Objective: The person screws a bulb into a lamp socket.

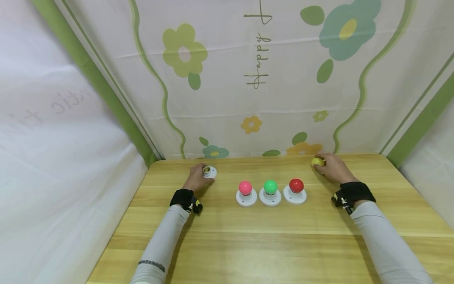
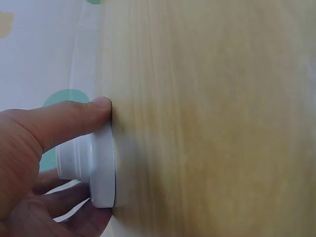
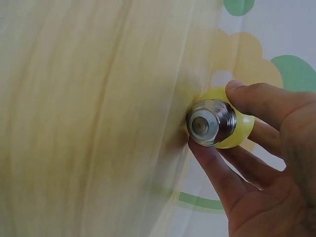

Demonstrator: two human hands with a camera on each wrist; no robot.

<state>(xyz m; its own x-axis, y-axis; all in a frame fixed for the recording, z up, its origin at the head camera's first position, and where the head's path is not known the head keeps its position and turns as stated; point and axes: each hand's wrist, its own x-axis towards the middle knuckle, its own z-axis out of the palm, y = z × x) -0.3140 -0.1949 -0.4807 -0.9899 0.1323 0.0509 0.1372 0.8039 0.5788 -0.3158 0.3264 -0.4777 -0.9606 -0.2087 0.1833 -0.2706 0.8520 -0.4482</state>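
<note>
At the back left of the table, my left hand grips a round white bulb socket by its base. In the left wrist view the thumb and fingers hold opposite edges of the socket, its flat underside against the wood. Over at the back right, my right hand holds a yellow light bulb between thumb and fingers. The right wrist view shows the bulb's silver screw cap facing the camera. Between the hands stand a pink bulb, a green bulb and a red bulb.
Each of the three middle bulbs sits upright in its own white socket, such as the one under the pink bulb. A printed cloth hangs right behind the wooden table, and white cloth walls flank it.
</note>
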